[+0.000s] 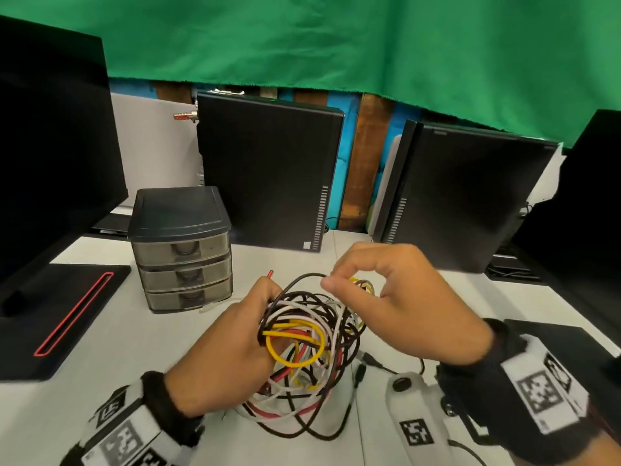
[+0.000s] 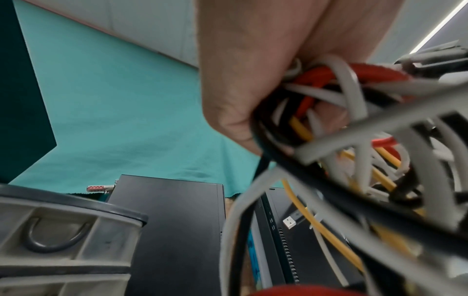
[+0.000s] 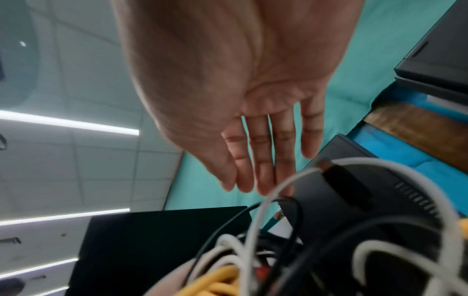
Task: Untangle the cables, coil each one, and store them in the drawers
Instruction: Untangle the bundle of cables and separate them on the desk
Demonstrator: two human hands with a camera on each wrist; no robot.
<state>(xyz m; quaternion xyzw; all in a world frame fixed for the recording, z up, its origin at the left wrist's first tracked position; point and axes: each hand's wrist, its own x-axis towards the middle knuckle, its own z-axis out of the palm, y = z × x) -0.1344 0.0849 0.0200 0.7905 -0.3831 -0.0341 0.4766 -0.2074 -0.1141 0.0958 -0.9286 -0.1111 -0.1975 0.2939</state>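
Note:
A tangle of cables [image 1: 302, 331] in black, white, yellow and red lies partly lifted off the white table [image 1: 111, 381]. My left hand [image 1: 262, 307] grips its left side, fingers curled into the strands; the left wrist view shows this grip [image 2: 240, 90] on the bundle [image 2: 354, 160]. My right hand [image 1: 331, 279] hovers over the top of the tangle, thumb and fingertips close to a raised black loop [image 1: 302, 279]. In the right wrist view its fingers [image 3: 243, 180] are nearly straight above the cables [image 3: 278, 260] and hold nothing. The small three-drawer unit [image 1: 181, 250] stands behind and left, all drawers closed.
Two black desktop computers [image 1: 268, 169] [image 1: 463, 196] stand upright at the back. A monitor [image 1: 50, 146] and its base with a red stripe [image 1: 67, 314] fill the left. A white device [image 1: 413, 415] lies at the front right, beside a black block [image 1: 571, 341].

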